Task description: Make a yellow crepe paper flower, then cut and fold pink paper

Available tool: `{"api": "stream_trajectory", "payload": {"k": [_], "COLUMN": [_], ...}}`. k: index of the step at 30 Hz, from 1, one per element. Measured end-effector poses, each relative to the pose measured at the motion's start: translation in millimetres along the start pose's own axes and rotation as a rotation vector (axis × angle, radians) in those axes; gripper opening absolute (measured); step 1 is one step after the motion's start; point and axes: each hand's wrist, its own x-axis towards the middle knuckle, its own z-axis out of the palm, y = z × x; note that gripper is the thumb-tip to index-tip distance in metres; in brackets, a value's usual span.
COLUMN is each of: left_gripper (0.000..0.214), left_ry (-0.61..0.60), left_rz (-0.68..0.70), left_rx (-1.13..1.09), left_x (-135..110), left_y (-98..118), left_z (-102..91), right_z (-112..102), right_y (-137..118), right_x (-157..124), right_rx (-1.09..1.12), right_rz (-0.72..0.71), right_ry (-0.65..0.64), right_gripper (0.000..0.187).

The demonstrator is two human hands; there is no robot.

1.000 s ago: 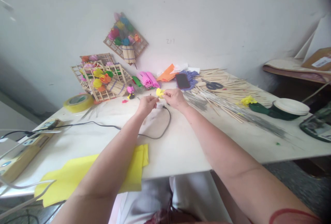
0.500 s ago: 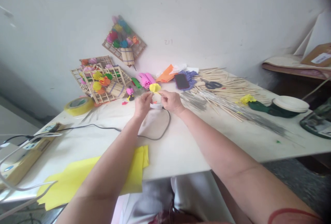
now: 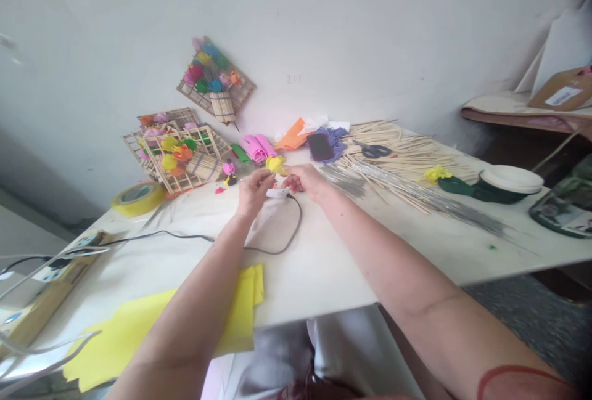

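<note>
A small yellow paper flower (image 3: pixel 276 164) is held up over the middle of the table. My left hand (image 3: pixel 254 190) is closed in a pinch just below it, seemingly at its base or stem. My right hand (image 3: pixel 303 180) touches the flower's right side with thumb and forefinger, the other fingers curled beneath. Behind and under the hands sits a white round device (image 3: pixel 277 193), partly hidden, with a dark cord (image 3: pixel 296 227) leading from it. Yellow sheets (image 3: pixel 134 332) lie under my left forearm at the table's front edge.
Wooden sticks (image 3: pixel 407 141), scissors (image 3: pixel 375 150), a phone (image 3: pixel 320 147) and metal wires (image 3: pixel 430 196) lie to the right. At the left are tape (image 3: pixel 139 198), flower-decorated lattice panels (image 3: pixel 161 169) and a power strip (image 3: pixel 55 289). A white bowl (image 3: pixel 511 179) stands far right.
My right hand has turned, so its lower fingers now show under the flower. The yellow flower has tipped and sits slightly lower between my hands. The camera view has shifted a little.
</note>
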Motion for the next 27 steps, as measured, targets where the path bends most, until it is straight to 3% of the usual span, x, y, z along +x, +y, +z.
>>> {"api": "stream_trajectory", "payload": {"k": [6,11,18,27], "left_gripper": [0.023,0.017,0.016,0.015], "left_ry": [-0.133,-0.268,-0.240,-0.222], "left_rz": [-0.057,-0.049,0.002,0.091], "left_rx": [-0.172,-0.086,-0.005,0.136], "left_x": [-1,0,0,-2], "left_y": [-1,0,4,11], "left_z": [1.8,-2.5,-4.4,-5.4], "right_z": [-3,-6,-21,-24], "right_y": [-2,-9,-16,-14], "right_x": [1,-3,-5,-5], "right_rx": [-0.036,-0.143,-0.009,0.013], "right_rz": [-0.091,-0.190,-0.128,-0.038], "right_ry": [0.046,-0.068,-0.282,-0.273], "right_gripper": [0.009,0.015,0.024,0.020]}}
